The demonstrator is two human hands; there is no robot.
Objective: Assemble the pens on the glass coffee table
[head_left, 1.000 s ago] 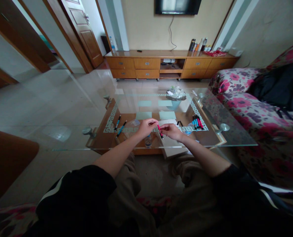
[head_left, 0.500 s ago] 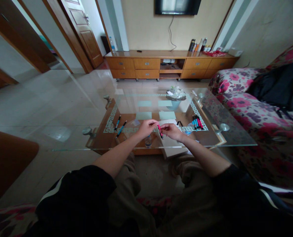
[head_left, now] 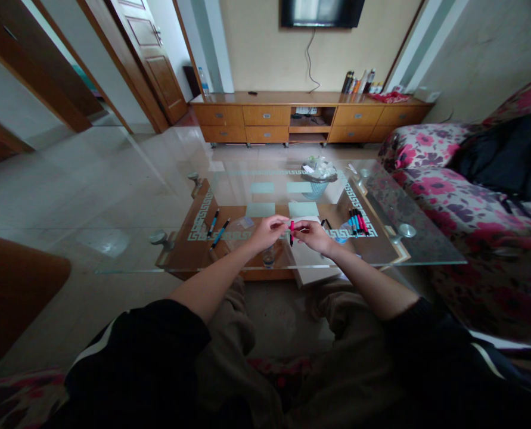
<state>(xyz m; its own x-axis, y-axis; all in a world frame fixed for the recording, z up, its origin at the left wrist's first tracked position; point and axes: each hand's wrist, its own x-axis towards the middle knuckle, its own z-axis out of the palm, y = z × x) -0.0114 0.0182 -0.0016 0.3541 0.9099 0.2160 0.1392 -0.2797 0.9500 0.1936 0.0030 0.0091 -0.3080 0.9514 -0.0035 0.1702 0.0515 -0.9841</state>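
Over the middle of the glass coffee table, my left hand and my right hand meet. Between them a pink and black pen stands nearly upright. My right hand pinches the pen. My left hand's fingertips are closed at its upper part; whether they grip the pen or a small piece of it I cannot tell. A white sheet lies under my right hand.
Two blue pens lie on the left of the table, several pink, blue and black pens on the right. A mesh basket of crumpled paper stands at the far side. A floral sofa is right, a wooden cabinet beyond.
The pen has turned from a slant to nearly upright between my hands. My arms have hardly shifted.
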